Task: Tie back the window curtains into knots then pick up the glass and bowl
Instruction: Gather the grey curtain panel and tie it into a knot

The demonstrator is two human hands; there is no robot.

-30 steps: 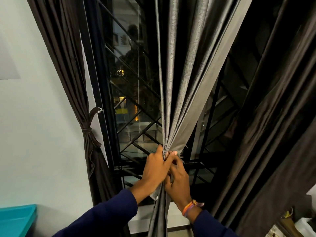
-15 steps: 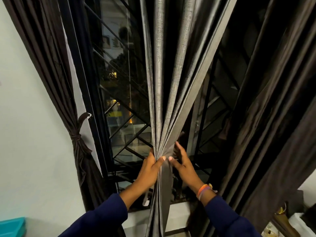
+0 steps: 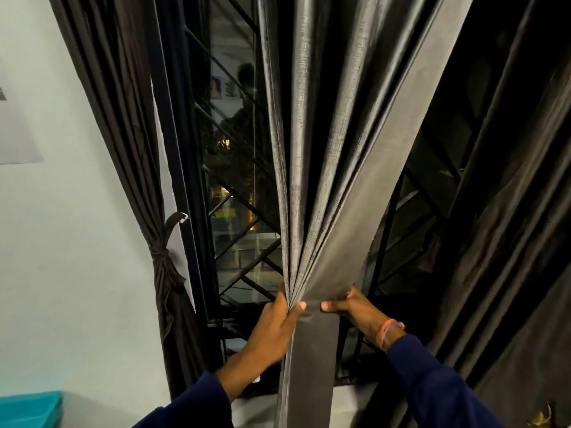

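Nearest the camera, two dark blue sleeves reached up to the middle curtain. The left hand was clenched around the gathered pleats, thumb across the front, fabric bunched inside the fist. The right hand pinched the flat right edge of the same panel, thumb on the front, fingers hidden behind the cloth. A bracelet sat on the right wrist.

Middle curtain: gathered but not knotted. Its long axis ran near vertical, top fanned out and leaning up to the right, pleats converging down into the left hand's grip, the tail hanging straight down below the hands toward the sill.

Further back on the left, the left curtain hung beside the wall, already cinched at a tie, with its tail dropping below. So that one read as done. On the right, the right curtain hung loose in broad folds, with no knot visible.

Behind everything, the window grille and dark glass.

Judgement on progress: early to middle. One curtain tied, one being gathered, at least one loose. Glass and bowl were not in view, so that pickup step looked untouched. A teal bin sat at lower left.
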